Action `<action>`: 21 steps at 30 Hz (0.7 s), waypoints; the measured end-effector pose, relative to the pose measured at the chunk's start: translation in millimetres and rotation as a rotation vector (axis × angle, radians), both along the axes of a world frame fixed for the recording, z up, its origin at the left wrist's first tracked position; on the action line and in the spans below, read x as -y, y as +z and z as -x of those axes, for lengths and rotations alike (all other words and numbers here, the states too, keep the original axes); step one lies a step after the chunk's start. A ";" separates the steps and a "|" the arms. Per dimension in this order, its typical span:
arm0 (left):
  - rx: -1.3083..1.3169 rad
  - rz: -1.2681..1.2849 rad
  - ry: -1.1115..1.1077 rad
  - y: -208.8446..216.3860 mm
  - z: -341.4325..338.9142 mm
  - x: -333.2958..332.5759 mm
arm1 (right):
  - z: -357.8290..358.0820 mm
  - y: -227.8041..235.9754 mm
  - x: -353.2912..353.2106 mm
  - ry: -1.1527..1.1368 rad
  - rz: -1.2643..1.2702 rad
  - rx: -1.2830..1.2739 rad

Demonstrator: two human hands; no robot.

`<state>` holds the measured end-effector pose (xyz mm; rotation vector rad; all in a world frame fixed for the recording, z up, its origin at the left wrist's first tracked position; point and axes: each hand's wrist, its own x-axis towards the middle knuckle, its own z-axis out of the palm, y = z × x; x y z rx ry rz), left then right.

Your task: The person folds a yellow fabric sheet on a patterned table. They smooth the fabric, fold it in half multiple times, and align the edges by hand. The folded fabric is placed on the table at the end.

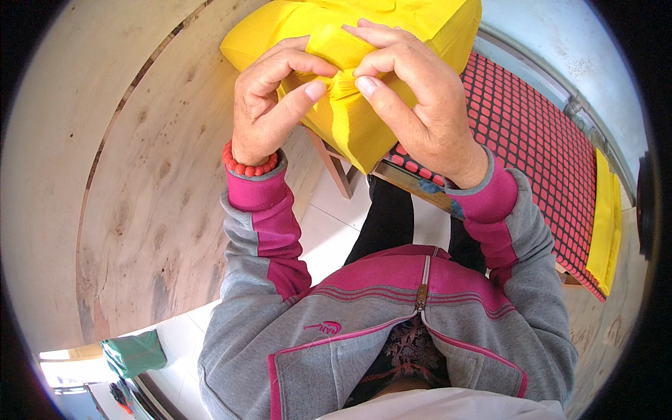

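Note:
A bright yellow bundle of folded fabric (434, 31) lies in front of me, its near part gathered into a pinched, creased knot-like spot. My left hand (273, 98) grips the left side of this gather, thumb and index finger close together on the yellow material. From the other side, my right hand (420, 98) pinches it too, its thumb tip beside the gather and its other fingers curled over the top. Below both hands a pointed yellow corner hangs down. Whether a separate tie or strip lies between my fingertips I cannot make out.
A bench with a red-and-black checked cover (518, 119) stretches to the right, with flat yellow folded pieces (603, 224) at its far right end. Large wooden boards (161, 175) stand on the left. A green bag (134, 353) sits on the tiled floor at lower left.

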<state>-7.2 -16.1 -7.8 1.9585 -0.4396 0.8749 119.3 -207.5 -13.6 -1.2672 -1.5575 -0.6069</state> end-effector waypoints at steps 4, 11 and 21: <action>-0.011 -0.009 0.010 0.1 0.2 0.1 | 0.2 -0.4 -2.1 0.004 -0.025 -0.010; -0.019 -0.009 0.023 0.1 0.4 0.6 | 1.0 -0.5 -0.5 -0.007 -0.001 -0.016; 0.003 -0.024 0.039 0.1 -0.7 0.5 | 1.2 -0.9 -1.5 0.000 -0.012 -0.013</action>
